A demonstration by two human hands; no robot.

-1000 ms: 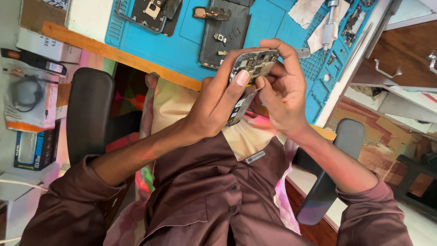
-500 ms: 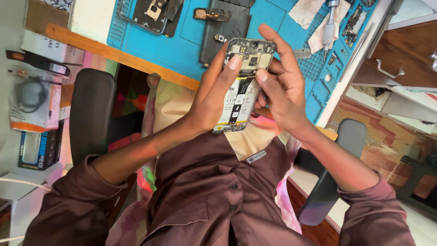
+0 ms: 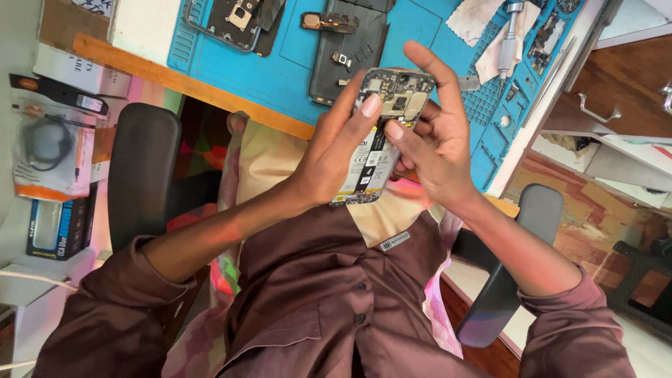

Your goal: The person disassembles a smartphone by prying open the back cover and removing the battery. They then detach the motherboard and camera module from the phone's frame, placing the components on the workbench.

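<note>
phone (image 3: pixel 381 133) with its back off sits up in the air between both hands, above the person's lap and just in front of the blue mat (image 3: pixel 280 66) on the counter (image 3: pixel 140 66). left hand (image 3: pixel 336 150) is wrapped round the phone's left edge, grasping it, with the thumb lying across the exposed board near the top. right hand (image 3: pixel 437 136) grips the other edge, index finger sticking up past the top of the phone and thumb tip pressed on the middle, right by the battery.

container-wise: the blue mat has a grid of little parts pockets (image 3: pixel 521 77) along its far right side, holding small dark bits, too tiny to make out what. a metal screwdriver (image 3: pixel 509 35) lies over that area on a white cloth (image 3: pixel 490 31). flat on the mat are a black back cover (image 3: pixel 238 21) and a dark frame piece (image 3: pixel 350 42). off to the left of the chair armrest (image 3: pixel 143 175) there's a clear bag (image 3: pixel 49 147) with a coiled black cable inside and a dark box (image 3: pixel 59 227) below it.

versus half a second back: not much in it, both hands hold the phone the same way, it's just tipped a touch flatter toward the camera and the left thumb has crept slightly higher on the board. a second ago the phone was tilted much more edge-on.
</note>
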